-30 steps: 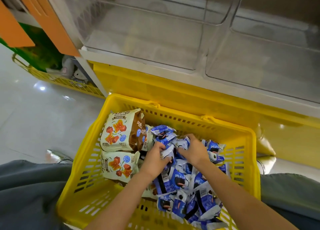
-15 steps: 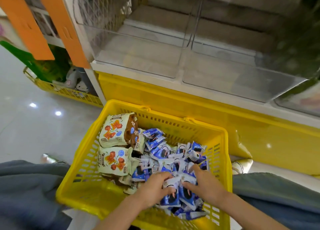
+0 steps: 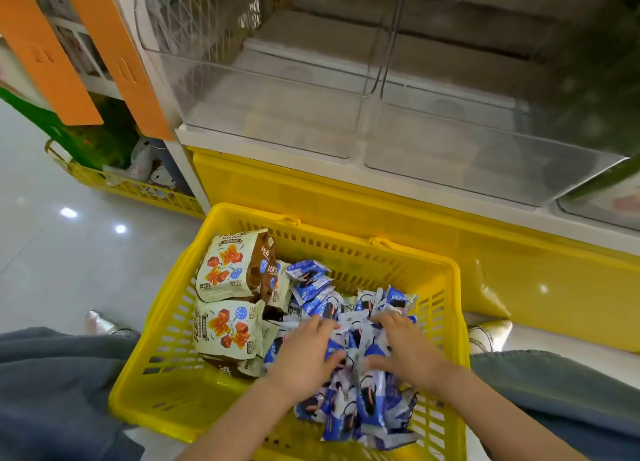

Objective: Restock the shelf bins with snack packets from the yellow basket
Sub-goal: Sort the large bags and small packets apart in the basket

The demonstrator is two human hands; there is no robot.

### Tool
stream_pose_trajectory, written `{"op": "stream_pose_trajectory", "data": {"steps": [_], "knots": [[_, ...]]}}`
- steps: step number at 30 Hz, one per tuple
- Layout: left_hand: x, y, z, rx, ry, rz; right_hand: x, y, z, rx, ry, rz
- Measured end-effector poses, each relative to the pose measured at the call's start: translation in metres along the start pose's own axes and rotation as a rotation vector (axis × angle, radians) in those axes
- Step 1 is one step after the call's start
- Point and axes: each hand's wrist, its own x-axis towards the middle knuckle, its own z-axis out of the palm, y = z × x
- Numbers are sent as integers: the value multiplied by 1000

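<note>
Mostly blue-and-white snack packets point(image 3: 360, 405) lie heaped in the yellow basket point(image 3: 162, 391).

The upper cream bag point(image 3: 228, 270) reads roughly "BISKMAN"; other print illegible.

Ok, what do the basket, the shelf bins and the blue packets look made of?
By look: yellow basket, moulded glossy plastic, slotted walls; shelf bins, clear rigid plastic, likely acrylic, fully see-through; blue packets, thin shiny film, crinkled and reflective.
</note>
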Motion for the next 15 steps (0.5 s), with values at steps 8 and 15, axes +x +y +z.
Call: {"op": "stream_pose_trajectory", "data": {"steps": [8,15], "knots": [[81,-41,-42,43,178,-169,87,-22,14,251,-25,130],[119,-53,-40,103,-74,-238,134,-26,36,300,-75,242]]}}
